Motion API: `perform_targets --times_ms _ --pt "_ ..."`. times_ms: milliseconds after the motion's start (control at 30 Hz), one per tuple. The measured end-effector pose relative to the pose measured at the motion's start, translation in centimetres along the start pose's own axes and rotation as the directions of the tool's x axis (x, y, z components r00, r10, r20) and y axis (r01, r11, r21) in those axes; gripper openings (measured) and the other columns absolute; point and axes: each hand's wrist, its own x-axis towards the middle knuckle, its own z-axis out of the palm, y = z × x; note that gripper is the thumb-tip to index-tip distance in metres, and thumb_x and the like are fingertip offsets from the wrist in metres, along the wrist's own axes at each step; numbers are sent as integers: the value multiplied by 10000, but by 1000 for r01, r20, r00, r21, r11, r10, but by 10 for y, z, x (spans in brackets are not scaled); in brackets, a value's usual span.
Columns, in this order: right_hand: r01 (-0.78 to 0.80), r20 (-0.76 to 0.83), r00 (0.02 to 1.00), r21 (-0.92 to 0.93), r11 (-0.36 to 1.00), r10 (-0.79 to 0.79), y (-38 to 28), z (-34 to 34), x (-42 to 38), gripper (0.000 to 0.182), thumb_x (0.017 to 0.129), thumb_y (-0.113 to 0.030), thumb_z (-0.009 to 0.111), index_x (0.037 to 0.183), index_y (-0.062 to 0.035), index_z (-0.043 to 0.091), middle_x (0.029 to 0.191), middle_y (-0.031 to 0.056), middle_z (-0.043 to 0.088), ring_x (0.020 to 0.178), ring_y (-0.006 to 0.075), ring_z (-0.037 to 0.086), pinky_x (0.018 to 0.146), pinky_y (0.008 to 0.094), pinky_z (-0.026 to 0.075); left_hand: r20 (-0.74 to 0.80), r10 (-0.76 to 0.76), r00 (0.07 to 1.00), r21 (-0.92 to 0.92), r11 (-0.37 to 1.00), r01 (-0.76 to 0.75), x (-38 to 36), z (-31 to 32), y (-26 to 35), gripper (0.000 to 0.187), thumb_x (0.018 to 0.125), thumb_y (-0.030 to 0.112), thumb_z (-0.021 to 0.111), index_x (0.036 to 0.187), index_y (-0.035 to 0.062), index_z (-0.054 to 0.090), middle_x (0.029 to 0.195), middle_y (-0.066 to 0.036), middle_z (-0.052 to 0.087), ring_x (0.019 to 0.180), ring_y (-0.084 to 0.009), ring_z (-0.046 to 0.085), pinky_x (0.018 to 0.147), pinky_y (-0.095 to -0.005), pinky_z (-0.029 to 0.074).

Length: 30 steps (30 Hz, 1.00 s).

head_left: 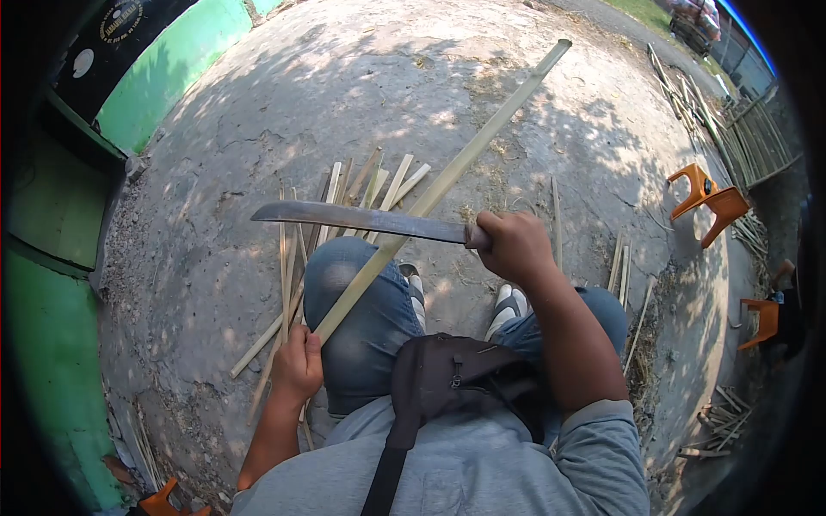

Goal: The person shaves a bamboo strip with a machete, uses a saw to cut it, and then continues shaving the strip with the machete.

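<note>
A machete (361, 218) lies across the view, its blade pointing left and its handle in my right hand (514, 245), which is closed round it. My left hand (298, 363) is wrapped round the lower end of a long pale bamboo strip (465, 161). The strip slants up and away to the right, passing over my left knee (344, 275). The machete's blade crosses over the strip a little above that knee. On the ground beyond the knee lies a bunch of split bamboo strips (397, 182), partly hidden by the blade and my leg.
More strips (621, 262) lie beside my right knee. Orange plastic stools (725, 212) stand at the right, near a pile of bamboo poles (688, 103) and a scrap heap (727, 421). A green wall (56, 361) runs along the left. A black bag (456, 374) sits at my waist.
</note>
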Motion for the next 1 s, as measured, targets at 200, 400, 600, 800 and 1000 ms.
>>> perform_targets --times_ms 200,400,600,800,1000 --pt "-44 -3 999 125 991 45 -17 1 0 170 858 -289 727 871 -135 656 747 125 698 704 393 690 670 524 538 -16 3 1000 -7 1000 -3 -1 4 -8 282 1087 313 485 1067 46 573 816 -286 656 805 -552 637 654 -582 472" --pt "-65 34 997 -3 998 65 -6 2 5 157 856 -273 718 859 -130 653 734 140 685 713 394 694 650 519 544 -27 8 1000 -29 1000 -8 3 6 -9 291 1084 323 491 1057 46 575 820 -284 660 813 -548 638 657 -578 477" --pt "-67 -5 998 40 997 67 -2 -3 5 159 849 -263 722 850 -122 648 722 150 678 705 389 695 645 522 543 -60 29 998 -13 999 -29 0 5 -9 273 1081 307 502 1040 47 573 809 -277 655 802 -541 636 650 -571 478" --pt "-54 -38 998 33 998 55 -11 -11 -4 151 828 -248 732 824 -122 649 705 141 674 685 389 692 645 518 546 -73 65 995 -24 997 -66 2 9 -8 264 1078 297 510 1036 43 572 780 -268 646 774 -537 634 639 -561 478" --pt "-161 26 987 31 986 161 4 -2 5 122 839 -241 714 868 -129 672 758 142 695 737 395 699 672 521 551 -74 51 996 -14 999 -52 2 8 -6 274 1080 297 503 1039 35 572 771 -273 642 766 -535 636 631 -557 472"
